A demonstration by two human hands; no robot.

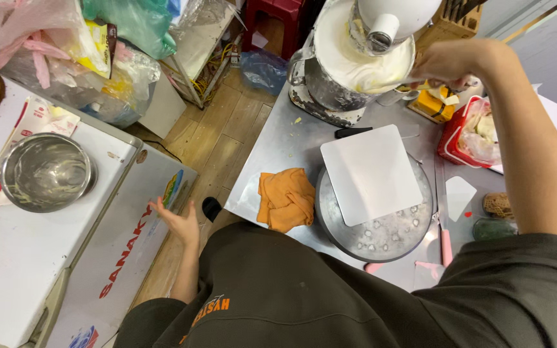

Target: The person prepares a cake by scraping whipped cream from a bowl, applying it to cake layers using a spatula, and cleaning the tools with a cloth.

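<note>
wooden floorboards run between a steel table (pixel 278 138) and a white chest freezer (pixel 27 258), and the person stands over the gap looking down. the right hand (pixel 443 61), up at about one o'clock, is closed round something thin at the rim of the mixer bowl (pixel 349 64); what it grips is too hidden to name, though it seems to dip into the white cream (pixel 356 55) that fills the bowl under the mixer head (pixel 398 16). that cream looks soft and sticky, easy to smear and hard to hold except on a tool, while the steel bowl looks heavy and slick, best taken by its rim or side handle. the left hand (pixel 178 222), down at eight o'clock, is spread open, holds nothing, and hangs just beside the freezer edge.

below the mixer, near the middle, a round metal turntable (pixel 388 235) carries a white square board (pixel 370 173), bare on top, stiff and light by the look of it. an orange cloth (pixel 286 198) lies crumpled just to its nine o'clock side. a red basket (pixel 459 138) at three o'clock holds pale, plastic-wrapped things i cannot make out. on the freezer, at nine o'clock, a steel mixing bowl (pixel 46 171) sits nearly empty with a thin smear inside. plastic bags (pixel 66 45) are heaped at eleven o'clock.
</note>
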